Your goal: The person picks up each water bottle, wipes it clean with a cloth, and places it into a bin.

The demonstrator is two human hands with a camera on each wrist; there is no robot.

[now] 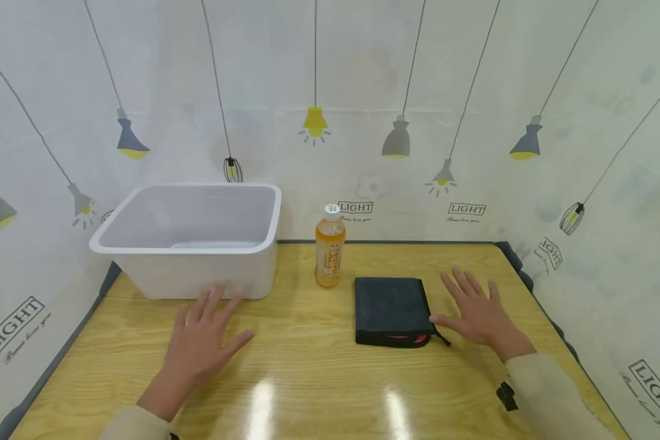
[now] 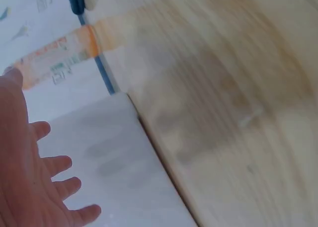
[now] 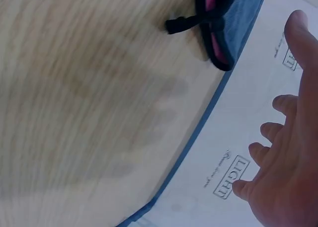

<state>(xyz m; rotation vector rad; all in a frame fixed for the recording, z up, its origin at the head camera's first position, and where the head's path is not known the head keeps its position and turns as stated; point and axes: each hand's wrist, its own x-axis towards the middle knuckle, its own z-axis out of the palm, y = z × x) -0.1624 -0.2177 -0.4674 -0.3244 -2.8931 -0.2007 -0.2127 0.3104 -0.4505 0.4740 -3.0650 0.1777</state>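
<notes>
Presently spreads left hand [image 1: 198,339] wide before white tub [image 1: 192,269] at back left corner of worktop [image 1: 319,360], right hand [image 1: 477,315] likewise beside black case [image 1: 390,305], inward from right edge; holds nothing in either grip.

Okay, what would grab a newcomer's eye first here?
Probably the white rectangular plastic tub at the back left of the yellow wood-grain table. Next come the clear bottle of orange liquid standing right of the tub and the dark square fabric case beside the bare right hand.
</notes>
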